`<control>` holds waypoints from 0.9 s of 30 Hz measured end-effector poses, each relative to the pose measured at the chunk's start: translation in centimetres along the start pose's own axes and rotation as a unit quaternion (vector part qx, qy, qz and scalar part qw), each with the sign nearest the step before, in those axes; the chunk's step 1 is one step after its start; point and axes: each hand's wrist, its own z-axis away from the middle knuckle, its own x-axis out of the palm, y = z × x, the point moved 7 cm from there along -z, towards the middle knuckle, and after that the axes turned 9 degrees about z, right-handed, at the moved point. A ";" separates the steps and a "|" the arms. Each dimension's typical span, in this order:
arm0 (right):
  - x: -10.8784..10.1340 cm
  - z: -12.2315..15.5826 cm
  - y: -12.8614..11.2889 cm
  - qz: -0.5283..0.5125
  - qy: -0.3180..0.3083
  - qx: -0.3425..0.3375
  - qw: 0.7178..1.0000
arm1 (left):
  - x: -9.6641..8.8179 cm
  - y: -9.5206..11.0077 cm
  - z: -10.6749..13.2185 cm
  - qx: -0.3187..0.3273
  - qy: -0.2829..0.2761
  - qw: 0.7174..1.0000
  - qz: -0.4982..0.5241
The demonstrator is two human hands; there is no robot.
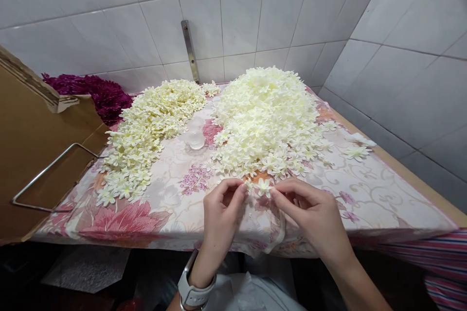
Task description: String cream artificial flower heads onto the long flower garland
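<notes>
A tablecloth [171,204] covers the surface [401,166], with a tiled wall [241,19] behind and to the right. The right flower heap [266,116] lies far, just right of the middle; the left flower heap [153,124] stretches from the far middle toward the near left. Between them is a small round object [197,140], and behind their gap a metal strip [190,51] stands against the wall. A flower bunch [104,92] lies far left, partly behind a cardboard box [40,131]. Right of the right flower heap is a loose flower [356,153]. At the near edge, a flower [263,186] is between the left hand [222,206] and right hand [314,211]
</notes>
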 end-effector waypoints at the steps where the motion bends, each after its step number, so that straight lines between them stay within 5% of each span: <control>1: -0.3 0.0 0.0 0.013 0.013 -0.002 1.000 | 0.0 -0.1 0.0 0.005 0.001 1.000 0.000; 6: -0.7 0.1 -0.7 0.073 0.056 -0.058 0.994 | 0.4 0.0 0.0 0.035 -0.028 0.999 0.019; 12: -0.1 0.2 -1.5 0.084 0.062 -0.089 0.991 | 2.3 1.3 -0.1 0.072 -0.130 0.988 -0.048; 20: 0.6 -0.3 -0.9 -0.014 -0.057 -0.044 0.997 | 2.5 0.0 -0.5 -0.076 -0.164 0.981 0.070; 27: 0.6 -0.4 -0.8 -0.005 -0.099 -0.017 0.995 | 2.3 1.0 -0.6 0.002 -0.138 0.990 -0.012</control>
